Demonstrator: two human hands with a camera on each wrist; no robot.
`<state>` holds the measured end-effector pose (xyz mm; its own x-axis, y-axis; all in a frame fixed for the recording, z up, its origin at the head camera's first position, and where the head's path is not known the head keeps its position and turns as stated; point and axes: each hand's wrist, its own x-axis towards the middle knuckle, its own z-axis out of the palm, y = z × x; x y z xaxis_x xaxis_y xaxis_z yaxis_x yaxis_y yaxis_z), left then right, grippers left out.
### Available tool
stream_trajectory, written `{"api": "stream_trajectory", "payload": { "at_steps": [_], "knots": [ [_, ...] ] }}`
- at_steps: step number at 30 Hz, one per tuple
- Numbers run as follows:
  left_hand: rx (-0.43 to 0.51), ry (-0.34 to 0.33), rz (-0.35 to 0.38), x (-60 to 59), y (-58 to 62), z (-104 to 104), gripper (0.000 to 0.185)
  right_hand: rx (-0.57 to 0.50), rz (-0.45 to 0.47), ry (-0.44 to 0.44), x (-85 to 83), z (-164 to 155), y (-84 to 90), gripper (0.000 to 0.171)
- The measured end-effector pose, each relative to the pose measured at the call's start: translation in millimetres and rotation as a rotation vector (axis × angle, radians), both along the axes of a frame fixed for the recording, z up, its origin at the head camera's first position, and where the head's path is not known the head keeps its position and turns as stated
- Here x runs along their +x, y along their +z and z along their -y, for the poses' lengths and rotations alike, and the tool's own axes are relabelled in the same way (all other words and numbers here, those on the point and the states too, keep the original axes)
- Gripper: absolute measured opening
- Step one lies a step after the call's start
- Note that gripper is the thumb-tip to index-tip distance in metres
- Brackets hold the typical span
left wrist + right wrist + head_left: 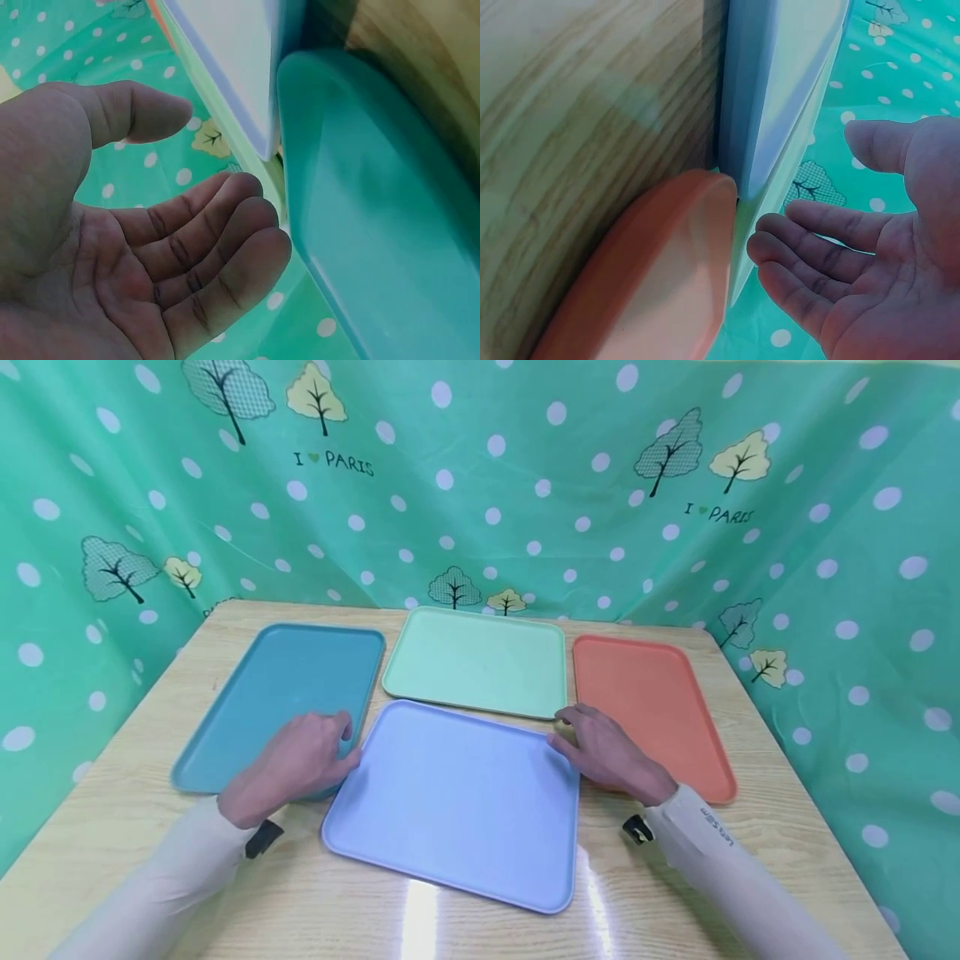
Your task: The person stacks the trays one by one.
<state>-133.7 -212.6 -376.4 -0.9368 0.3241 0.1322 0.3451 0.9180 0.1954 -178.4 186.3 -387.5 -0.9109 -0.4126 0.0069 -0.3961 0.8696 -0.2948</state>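
Left hand (pixel 296 764) hides teal tray (pixel 285 693) corner

Four flat plastic trays lie on the wooden table (pixel 750 852). The rectangular lilac plastic tray (pixel 457 806) lies nearest, in the middle. Behind it lies the rectangular mint-green plastic tray (pixel 480 662). The rectangular teal plastic tray (pixel 288 689) lies to the left, the rectangular orange plastic tray (pixel 652 706) to the right. A dotted green cloth backdrop (pixel 525 502) stands behind and at both sides.
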Motion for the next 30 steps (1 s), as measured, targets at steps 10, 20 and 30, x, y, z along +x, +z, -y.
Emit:
{"api": "stream_trajectory", "payload": {
  "at_steps": [10, 20, 30],
  "knots": [
    [-0.009, 0.004, -0.044, 19.7, -1.9, -2.2, 0.018, 0.004, 0.008, 0.004, -1.0, 1.0, -1.8, 0.044],
    [-0.031, 0.058, -0.022, 41.1, -9.8, -2.0, 0.028, 0.016, 0.014, 0.007, -2.6, 3.1, -3.4, 0.043],
    [0.012, 0.132, -0.003, 56.8, -16.7, -2.7, 0.032, 0.015, 0.039, 0.013, -3.3, 5.9, -3.8, 0.043]
  ]
}}
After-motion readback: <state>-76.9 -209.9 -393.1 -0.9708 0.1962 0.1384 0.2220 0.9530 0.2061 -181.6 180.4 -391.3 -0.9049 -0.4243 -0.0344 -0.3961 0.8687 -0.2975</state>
